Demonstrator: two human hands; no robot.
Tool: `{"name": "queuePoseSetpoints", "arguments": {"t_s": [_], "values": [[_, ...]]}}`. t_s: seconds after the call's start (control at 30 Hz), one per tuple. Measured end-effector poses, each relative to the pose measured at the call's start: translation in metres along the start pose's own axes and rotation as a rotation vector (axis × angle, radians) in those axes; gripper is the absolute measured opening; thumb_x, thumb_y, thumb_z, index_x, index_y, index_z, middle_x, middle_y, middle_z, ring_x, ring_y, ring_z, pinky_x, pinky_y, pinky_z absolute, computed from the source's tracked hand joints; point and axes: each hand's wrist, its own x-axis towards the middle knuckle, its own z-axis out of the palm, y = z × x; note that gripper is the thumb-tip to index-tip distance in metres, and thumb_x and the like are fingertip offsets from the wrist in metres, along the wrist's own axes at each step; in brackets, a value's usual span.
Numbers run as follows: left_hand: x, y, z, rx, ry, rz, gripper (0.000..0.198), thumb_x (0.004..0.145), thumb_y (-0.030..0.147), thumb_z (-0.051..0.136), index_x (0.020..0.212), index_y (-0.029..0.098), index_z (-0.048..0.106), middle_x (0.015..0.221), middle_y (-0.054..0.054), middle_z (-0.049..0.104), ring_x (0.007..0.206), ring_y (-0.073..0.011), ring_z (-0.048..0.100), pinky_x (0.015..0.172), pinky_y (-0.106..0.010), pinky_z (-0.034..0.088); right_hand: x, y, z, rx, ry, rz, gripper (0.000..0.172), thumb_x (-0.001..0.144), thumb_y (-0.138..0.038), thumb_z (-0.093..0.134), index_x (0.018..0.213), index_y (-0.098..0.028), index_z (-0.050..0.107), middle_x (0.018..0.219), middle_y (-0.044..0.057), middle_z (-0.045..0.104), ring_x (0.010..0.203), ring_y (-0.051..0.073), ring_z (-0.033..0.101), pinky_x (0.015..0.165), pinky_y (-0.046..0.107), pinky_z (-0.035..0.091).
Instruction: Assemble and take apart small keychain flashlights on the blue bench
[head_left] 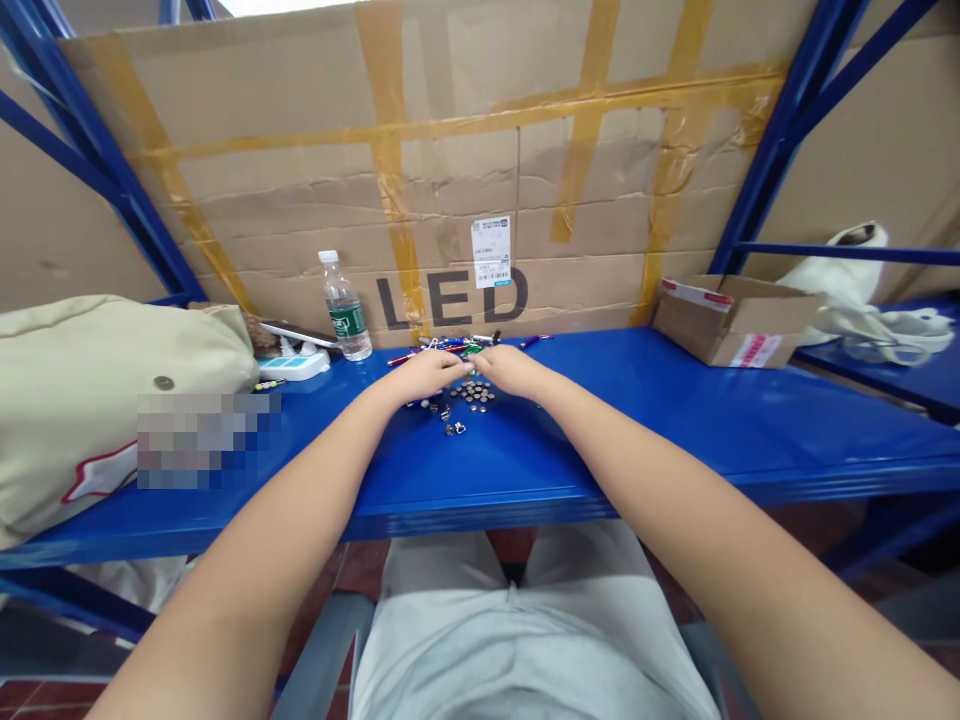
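Note:
My left hand [429, 374] and my right hand [511, 369] meet over the middle of the blue table [480, 470], fingertips close together. Both have their fingers drawn together around something too small to make out, near a bit of green. Just below the fingertips lies a cluster of small round metallic pieces [477, 393]. A few shiny metal bits [454, 428] sit nearer the table's front. Behind the hands, red, blue and dark pen-like items [405, 357] are spread along the cardboard.
A water bottle [346, 312] stands at the back left beside a white power strip [296, 364]. On the left lies a cream bag [112, 370]. An open cardboard box [731, 320] sits back right. Large cardboard [300, 220] forms a wall behind the table.

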Motion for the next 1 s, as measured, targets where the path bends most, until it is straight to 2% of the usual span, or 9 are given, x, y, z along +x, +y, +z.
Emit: {"name": "queuePoseSetpoints", "arguments": {"t_s": [0.07, 0.13, 0.3, 0.4, 0.47, 0.6, 0.83, 1.0], "values": [[0.001, -0.007, -0.002, 0.129, -0.084, 0.064, 0.023, 0.078, 0.041, 0.059, 0.073, 0.020, 0.068, 0.066, 0.000, 0.064, 0.057, -0.0133, 0.053, 0.053, -0.023, 0.036, -0.001, 0.003, 0.001, -0.070, -0.149, 0.020, 0.033, 0.090, -0.030, 0.042, 0.065, -0.017, 0.060, 0.080, 0.011, 0.068, 0.069, 0.020, 0.056, 0.062, 0.027, 0.036], [0.001, -0.011, -0.004, 0.226, -0.106, 0.118, 0.018, 0.074, 0.036, 0.064, 0.083, 0.023, 0.072, 0.082, -0.001, 0.070, 0.071, -0.0165, 0.060, 0.062, -0.023, 0.041, -0.001, 0.006, 0.001, -0.129, -0.181, 0.067, 0.035, 0.090, -0.033, 0.041, 0.067, -0.016, 0.061, 0.083, 0.013, 0.068, 0.070, 0.021, 0.057, 0.062, 0.029, 0.037], [0.000, -0.012, -0.015, 0.351, -0.063, 0.079, 0.024, 0.078, 0.035, 0.060, 0.096, 0.023, 0.070, 0.097, -0.003, 0.071, 0.088, -0.0193, 0.063, 0.076, -0.027, 0.044, -0.001, 0.010, -0.008, -0.163, -0.136, 0.100, 0.038, 0.092, -0.033, 0.034, 0.080, -0.015, 0.065, 0.092, 0.014, 0.068, 0.080, 0.023, 0.059, 0.069, 0.030, 0.039], [-0.002, -0.017, -0.021, 0.365, 0.008, 0.015, 0.028, 0.083, 0.037, 0.053, 0.101, 0.020, 0.068, 0.105, -0.005, 0.069, 0.095, -0.0203, 0.062, 0.081, -0.028, 0.045, -0.005, 0.004, -0.015, -0.145, -0.173, 0.099, 0.041, 0.093, -0.036, 0.032, 0.083, -0.014, 0.066, 0.092, 0.013, 0.068, 0.080, 0.022, 0.059, 0.070, 0.029, 0.041], [-0.003, -0.025, -0.025, 0.386, 0.066, -0.046, 0.030, 0.084, 0.035, 0.052, 0.103, 0.018, 0.067, 0.108, -0.006, 0.068, 0.098, -0.0220, 0.061, 0.084, -0.029, 0.045, -0.009, -0.005, -0.017, -0.143, -0.213, 0.038, 0.045, 0.093, -0.038, 0.031, 0.081, -0.014, 0.067, 0.091, 0.013, 0.068, 0.078, 0.022, 0.059, 0.070, 0.029, 0.041], [-0.006, -0.046, -0.029, 0.428, 0.069, -0.148, 0.029, 0.082, 0.029, 0.053, 0.105, 0.016, 0.067, 0.111, -0.008, 0.068, 0.100, -0.0237, 0.062, 0.084, -0.030, 0.046, -0.018, -0.028, -0.015, -0.140, -0.313, -0.098, 0.048, 0.093, -0.040, 0.030, 0.074, -0.015, 0.067, 0.086, 0.011, 0.069, 0.074, 0.020, 0.060, 0.068, 0.029, 0.042], [-0.006, -0.065, -0.028, 0.435, 0.016, -0.221, 0.028, 0.080, 0.029, 0.055, 0.101, 0.019, 0.070, 0.105, -0.005, 0.071, 0.093, -0.0216, 0.064, 0.081, -0.027, 0.047, -0.026, -0.048, -0.001, -0.323, -0.338, -0.122, 0.042, 0.090, -0.038, 0.035, 0.080, -0.016, 0.069, 0.092, 0.013, 0.070, 0.082, 0.028, 0.063, 0.066, 0.035, 0.045], [-0.004, -0.077, -0.035, 0.421, 0.132, -0.239, 0.027, 0.081, 0.033, 0.053, 0.094, 0.019, 0.072, 0.099, -0.006, 0.072, 0.091, -0.0233, 0.065, 0.080, -0.029, 0.048, -0.027, -0.052, -0.001, -0.302, -0.326, -0.127, 0.047, 0.091, -0.044, 0.034, 0.081, -0.016, 0.070, 0.094, 0.014, 0.069, 0.086, 0.029, 0.063, 0.069, 0.036, 0.046]]}}
